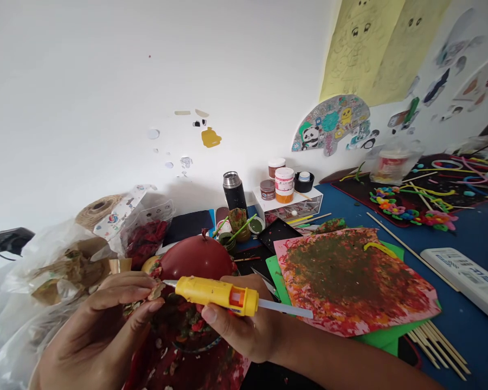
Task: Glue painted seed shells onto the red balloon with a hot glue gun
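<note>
A yellow hot glue gun (211,292) with a clear glue stick (284,309) out of its back is gripped in my right hand (248,330). Its nozzle points left and meets, or nearly meets, a small pale, shell-like piece (156,291). My left hand (101,330) pinches that piece between thumb and fingertips; its exact kind is unclear. Behind both hands sits a dark red balloon (197,257), knotted at the top. Below it, partly hidden by my hands, is a bowl-like form (191,330) covered in red and green bits.
Paint-smeared pink paper (341,276) lies to the right, with wooden sticks (439,346) beside it. At the back stand a black thermos (233,192) and paint jars (284,181). Plastic bags (20,314) crowd the left side. A white power strip (466,276) lies far right.
</note>
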Motion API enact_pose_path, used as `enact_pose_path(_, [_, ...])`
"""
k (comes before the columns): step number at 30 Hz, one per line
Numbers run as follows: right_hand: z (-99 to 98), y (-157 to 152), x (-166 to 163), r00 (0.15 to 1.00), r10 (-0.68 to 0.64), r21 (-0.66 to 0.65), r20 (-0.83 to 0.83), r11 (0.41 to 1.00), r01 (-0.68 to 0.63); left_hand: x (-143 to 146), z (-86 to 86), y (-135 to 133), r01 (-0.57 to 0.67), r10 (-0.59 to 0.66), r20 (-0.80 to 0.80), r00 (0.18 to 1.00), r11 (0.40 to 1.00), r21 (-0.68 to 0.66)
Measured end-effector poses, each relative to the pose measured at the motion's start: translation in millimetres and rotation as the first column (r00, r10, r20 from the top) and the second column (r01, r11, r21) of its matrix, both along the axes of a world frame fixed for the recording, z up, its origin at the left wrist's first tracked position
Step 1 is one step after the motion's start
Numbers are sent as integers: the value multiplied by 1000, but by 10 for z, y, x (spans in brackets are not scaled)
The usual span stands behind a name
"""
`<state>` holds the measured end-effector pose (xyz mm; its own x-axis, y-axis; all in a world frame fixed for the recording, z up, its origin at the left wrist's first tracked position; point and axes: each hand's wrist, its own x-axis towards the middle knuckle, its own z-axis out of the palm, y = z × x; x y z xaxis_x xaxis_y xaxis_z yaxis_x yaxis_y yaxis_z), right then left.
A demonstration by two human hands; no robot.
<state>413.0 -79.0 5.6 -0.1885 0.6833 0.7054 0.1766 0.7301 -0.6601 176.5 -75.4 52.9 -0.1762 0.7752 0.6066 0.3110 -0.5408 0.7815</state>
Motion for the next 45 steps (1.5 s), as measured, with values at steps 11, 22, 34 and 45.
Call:
enact_pose_path(11, [-31,16,-28,1000,-13,47,-22,999,14,30,18,12,-63,63,43,997,998,5])
enact_pose_path(22, [-75,0,-52,996,-51,24,73,998,49,-13,-12,43,-65,65,0,998,997,37])
enact_pose_path(34, [-49,15,-102,998,-52,85,-39,995,55,-25,-3,50,-41,41,19,999,998,36])
enact_pose_path(45, [-50,-1,-101,997,-48,65,-58,997,52,-95,-84,61,-51,51,42,998,999,-1])
